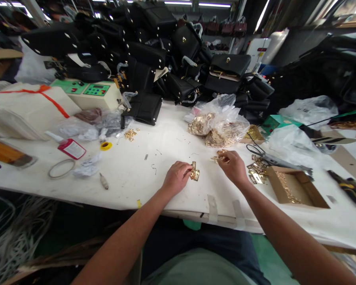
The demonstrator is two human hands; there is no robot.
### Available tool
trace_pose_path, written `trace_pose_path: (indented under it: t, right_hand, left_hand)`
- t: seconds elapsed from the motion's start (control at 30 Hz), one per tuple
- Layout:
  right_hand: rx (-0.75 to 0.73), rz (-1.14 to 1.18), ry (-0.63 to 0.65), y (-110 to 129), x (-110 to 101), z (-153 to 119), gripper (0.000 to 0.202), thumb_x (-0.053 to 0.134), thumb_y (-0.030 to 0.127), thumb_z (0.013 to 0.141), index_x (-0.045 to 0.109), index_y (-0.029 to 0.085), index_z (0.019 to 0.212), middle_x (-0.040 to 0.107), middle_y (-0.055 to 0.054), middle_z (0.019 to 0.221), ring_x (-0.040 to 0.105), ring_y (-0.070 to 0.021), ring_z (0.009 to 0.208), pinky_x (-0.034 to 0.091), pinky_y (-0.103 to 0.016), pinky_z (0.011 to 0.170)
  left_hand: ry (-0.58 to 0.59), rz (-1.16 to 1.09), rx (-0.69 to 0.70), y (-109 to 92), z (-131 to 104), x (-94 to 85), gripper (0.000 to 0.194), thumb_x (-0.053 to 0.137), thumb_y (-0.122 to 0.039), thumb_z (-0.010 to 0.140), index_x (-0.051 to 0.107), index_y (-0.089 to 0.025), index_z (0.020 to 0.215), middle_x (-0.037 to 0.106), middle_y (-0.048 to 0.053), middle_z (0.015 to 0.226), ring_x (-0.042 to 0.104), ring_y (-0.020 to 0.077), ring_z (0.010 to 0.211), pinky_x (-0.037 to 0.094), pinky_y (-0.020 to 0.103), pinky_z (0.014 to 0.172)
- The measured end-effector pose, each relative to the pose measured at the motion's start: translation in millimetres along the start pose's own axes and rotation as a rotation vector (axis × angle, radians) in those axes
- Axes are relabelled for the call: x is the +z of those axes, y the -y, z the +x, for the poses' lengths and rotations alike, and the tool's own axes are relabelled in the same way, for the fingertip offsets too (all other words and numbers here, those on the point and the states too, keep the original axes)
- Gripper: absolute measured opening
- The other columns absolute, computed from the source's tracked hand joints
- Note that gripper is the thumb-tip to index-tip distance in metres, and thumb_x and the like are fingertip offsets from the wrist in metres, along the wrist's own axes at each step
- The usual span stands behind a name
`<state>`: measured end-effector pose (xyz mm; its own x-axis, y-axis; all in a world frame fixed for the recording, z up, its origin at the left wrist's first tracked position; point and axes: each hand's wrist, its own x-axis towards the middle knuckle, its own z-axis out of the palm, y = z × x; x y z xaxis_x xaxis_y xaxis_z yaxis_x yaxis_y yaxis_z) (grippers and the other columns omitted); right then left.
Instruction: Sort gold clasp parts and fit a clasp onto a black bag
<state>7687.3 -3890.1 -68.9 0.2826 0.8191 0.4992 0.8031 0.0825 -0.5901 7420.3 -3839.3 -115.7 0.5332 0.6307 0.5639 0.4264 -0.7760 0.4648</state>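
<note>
An open brown cardboard box (314, 192) is holding small gold pieces (287, 187) on the white desk (121, 174). The left grip (191, 169) is nearly closing on flat gold metal plates (196, 175); the right (221, 157) is pinching gold pieces.

1. Shows a white covering across the worktop (172, 130), with strips of clear tape (213, 208) at the near edge.
2. Carries a red-labelled bottle (72, 148), yellow roll (106, 146) and crumpled plastic (87, 166) on the left.
3. Bears flat gold plates (196, 174) mid-surface; small gold pieces (131, 135) farther back, leftward.
4. Holds plastic bags of gold parts (225, 132) toward the back.
5. Supports loose gold plates (256, 174) beside an open cardboard box (310, 190) on the right.
</note>
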Motion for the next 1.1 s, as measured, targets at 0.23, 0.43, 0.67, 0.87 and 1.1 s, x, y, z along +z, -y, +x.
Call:
trace_pose_path:
  t: [0.23, 0.43, 0.67, 0.87, 1.1]
  right_hand:
    - [-0.147, -0.064, 0.393, 35, 20, -24, 0.031, 0.068, 0.04, 0.089, 0.073, 0.023, 0.115, 0.064, -0.003, 0.106, 0.061, -0.0131, 0.081, 0.045, -0.027, 0.074]
    - [-0.024, -0.156, 0.504, 52, 39, -32, 0.02, 0.066, 0.04, 0.087, 0.074, 0.024, 0.098, 0.065, -0.002, 0.098, 0.059, -0.0153, 0.09, 0.04, -0.027, 0.077]
    - [0.105, -0.259, 0.518, 66, 42, -25, 0.027, 0.07, 0.047, 0.078, 0.069, 0.023, 0.091, 0.064, -0.002, 0.096, 0.056, -0.0176, 0.084, 0.035, -0.029, 0.071]
    - [0.166, -0.245, 0.518, 75, 45, -26, 0.024, 0.068, 0.043, 0.079, 0.069, 0.023, 0.092, 0.066, -0.002, 0.096, 0.057, -0.0169, 0.082, 0.035, -0.028, 0.07]
    - [0.121, -0.254, 0.498, 76, 46, -35, 0.024, 0.059, 0.042, 0.086, 0.072, 0.024, 0.096, 0.068, -0.003, 0.099, 0.059, -0.0173, 0.082, 0.035, -0.028, 0.069]
  left_hand:
    - [0.012, 0.022, -0.015, -5, 2, -6.1, 0.015, 0.053, -0.018, 0.099, 0.062, -0.021, 0.111, 0.068, 0.002, 0.109, 0.057, 0.0195, 0.102, 0.047, 0.036, 0.092]
    - [0.01, 0.008, -0.059, -9, 1, -7.8, 0.014, 0.053, -0.02, 0.099, 0.063, -0.021, 0.109, 0.069, 0.003, 0.106, 0.059, 0.0196, 0.101, 0.047, 0.035, 0.091]
    - [0.027, 0.048, -0.023, -9, 2, -7.5, 0.021, 0.06, -0.012, 0.09, 0.063, -0.02, 0.109, 0.069, 0.003, 0.107, 0.058, 0.0207, 0.102, 0.047, 0.037, 0.091]
    - [0.033, 0.077, -0.013, -10, 2, -6.4, 0.021, 0.059, -0.012, 0.09, 0.063, -0.02, 0.108, 0.069, 0.003, 0.107, 0.058, 0.0207, 0.102, 0.047, 0.037, 0.091]
    - [-0.005, 0.181, -0.055, -12, 0, -6.6, 0.015, 0.058, -0.018, 0.093, 0.064, -0.02, 0.106, 0.068, 0.004, 0.1, 0.057, 0.0223, 0.097, 0.045, 0.039, 0.085]
